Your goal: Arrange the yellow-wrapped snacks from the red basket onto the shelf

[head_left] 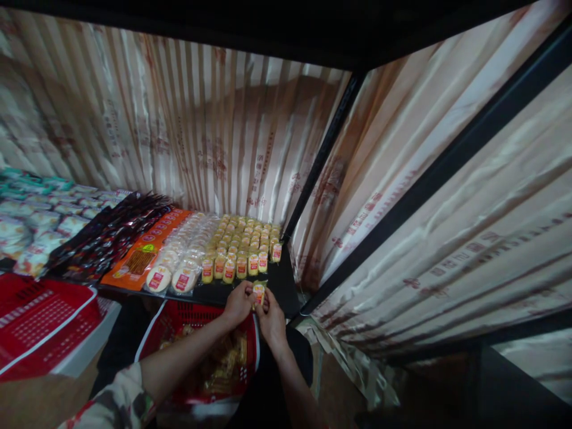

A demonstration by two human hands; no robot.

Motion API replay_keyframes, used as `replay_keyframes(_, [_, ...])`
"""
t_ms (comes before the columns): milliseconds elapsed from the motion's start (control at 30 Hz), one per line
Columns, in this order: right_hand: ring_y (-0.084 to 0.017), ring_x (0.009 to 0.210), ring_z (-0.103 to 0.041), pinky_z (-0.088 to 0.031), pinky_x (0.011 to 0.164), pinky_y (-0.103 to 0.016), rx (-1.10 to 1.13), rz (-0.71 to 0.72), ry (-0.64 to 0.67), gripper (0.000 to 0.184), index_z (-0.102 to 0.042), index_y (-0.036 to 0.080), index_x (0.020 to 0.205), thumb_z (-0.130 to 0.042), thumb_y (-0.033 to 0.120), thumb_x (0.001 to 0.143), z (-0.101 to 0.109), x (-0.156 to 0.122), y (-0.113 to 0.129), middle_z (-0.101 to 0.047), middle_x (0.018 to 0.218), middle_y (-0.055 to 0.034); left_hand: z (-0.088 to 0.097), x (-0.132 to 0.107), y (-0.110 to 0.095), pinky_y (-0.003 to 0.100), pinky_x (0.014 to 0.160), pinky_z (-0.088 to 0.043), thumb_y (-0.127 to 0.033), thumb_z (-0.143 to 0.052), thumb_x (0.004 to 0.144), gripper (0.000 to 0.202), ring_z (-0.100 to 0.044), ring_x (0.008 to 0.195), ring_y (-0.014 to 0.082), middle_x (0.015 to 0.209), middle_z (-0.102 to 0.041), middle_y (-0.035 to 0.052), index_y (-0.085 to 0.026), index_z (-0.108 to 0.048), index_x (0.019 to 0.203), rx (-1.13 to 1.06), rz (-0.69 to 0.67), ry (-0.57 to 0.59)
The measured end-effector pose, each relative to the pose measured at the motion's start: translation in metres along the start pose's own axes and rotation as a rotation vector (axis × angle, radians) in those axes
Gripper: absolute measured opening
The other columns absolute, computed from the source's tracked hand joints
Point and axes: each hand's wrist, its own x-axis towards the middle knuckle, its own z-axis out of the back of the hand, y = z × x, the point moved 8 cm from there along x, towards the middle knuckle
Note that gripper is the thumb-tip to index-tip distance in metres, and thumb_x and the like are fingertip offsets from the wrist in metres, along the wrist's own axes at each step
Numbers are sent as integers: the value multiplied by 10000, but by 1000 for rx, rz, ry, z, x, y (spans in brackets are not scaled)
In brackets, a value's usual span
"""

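Note:
Between my two hands is a small yellow snack packet (259,292) with a red and white label, held upright just in front of the shelf edge. My left hand (240,302) pinches its left side, and my right hand (271,316) grips it from the right and below. Behind it on the black shelf (283,289) stand rows of matching yellow packets (242,264). Under my left forearm is a red plastic basket (149,325) with more wrapped yellow packets (223,369) inside, partly covered by the arm.
Left along the shelf lie round white wrapped cakes (183,279), orange snack bags (138,259), dark packets (98,238) and white packets (40,220). Another red basket (44,322) is at far left. Black frame posts (324,152) and pleated curtains (250,131) close off the back and right.

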Motion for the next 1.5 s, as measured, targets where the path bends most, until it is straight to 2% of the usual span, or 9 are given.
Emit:
replay_keyframes(167, [-244, 1081, -565, -423, 949, -347, -344, 43, -90, 465, -514, 136, 1229, -464, 281, 790, 9, 0, 15, -604, 1154, -142, -6, 5, -12, 202, 704, -416, -138, -514, 758, 122, -560, 722, 103, 822, -614, -1, -177, -545, 870, 46, -7, -43])
replay_keyframes(400, [-234, 1015, -584, -435, 890, -336, -548, 101, -183, 466, -502, 99, 1245, -418, 217, 802, 14, 7, 4, -641, 1055, -146, -16, 10, -22, 209, 755, -433, -130, -524, 772, 139, -594, 788, 108, 884, -655, 7, -182, -570, 892, 106, 17, -50])
replay_keyframes(500, [-226, 1012, -587, -442, 867, -321, -543, 131, -230, 466, -501, 112, 1247, -408, 217, 803, 19, 13, 1, -646, 1047, -131, -20, 14, -28, 222, 767, -451, -126, -518, 773, 163, -610, 793, 114, 901, -674, 19, -178, -587, 911, 88, 11, -41])
replay_keyframes(733, [-235, 959, -610, -451, 819, -319, -484, 104, -346, 483, -508, 121, 1235, -433, 312, 798, 41, 38, -4, -654, 1058, -132, -36, 25, -37, 225, 822, -473, -48, -458, 757, 285, -631, 860, 110, 1008, -673, 55, -155, -601, 978, 12, -14, -29])
replay_keyframes(867, [-246, 950, -616, -452, 810, -330, -463, 65, -405, 537, -464, 93, 1275, -425, 297, 780, 48, 55, -13, -642, 1095, -158, -49, 31, -40, 260, 891, -462, -124, -456, 801, 263, -621, 947, 142, 1045, -672, 62, -159, -618, 1005, 45, -43, 15])
replay_keyframes(1033, [-253, 964, -605, -445, 831, -352, -409, 86, -451, 539, -457, 86, 1271, -392, 275, 769, 51, 76, -23, -627, 1115, -167, -60, 38, -44, 262, 1012, -386, -223, -390, 867, 352, -555, 1129, 163, 1229, -598, 97, -138, -577, 1152, 88, -61, 54])
replay_keyframes(1233, [-266, 980, -569, -440, 827, -354, -411, 124, -501, 544, -467, 73, 1252, -388, 273, 752, 53, 95, -27, -601, 1064, -175, -60, 39, -51, 286, 1108, -264, -260, -327, 884, 443, -406, 1287, 171, 1366, -483, 98, -116, -501, 1266, 251, -74, 106])
replay_keyframes(1367, [-278, 979, -561, -444, 816, -361, -411, 103, -518, 526, -500, 83, 1216, -409, 307, 749, 54, 103, -29, -572, 1082, -187, -59, 36, -52, 282, 1109, -255, -255, -262, 890, 496, -396, 1291, 178, 1377, -466, 113, -73, -442, 1316, 369, -115, 142])
replay_keyframes(1500, [-274, 1001, -546, -440, 826, -360, -408, 142, -532, 526, -502, 90, 1216, -415, 343, 763, 52, 108, -29, -560, 1106, -185, -59, 38, -47, 271, 1114, -238, -269, -240, 892, 512, -375, 1304, 163, 1401, -440, 94, -90, -418, 1338, 401, -128, 158])
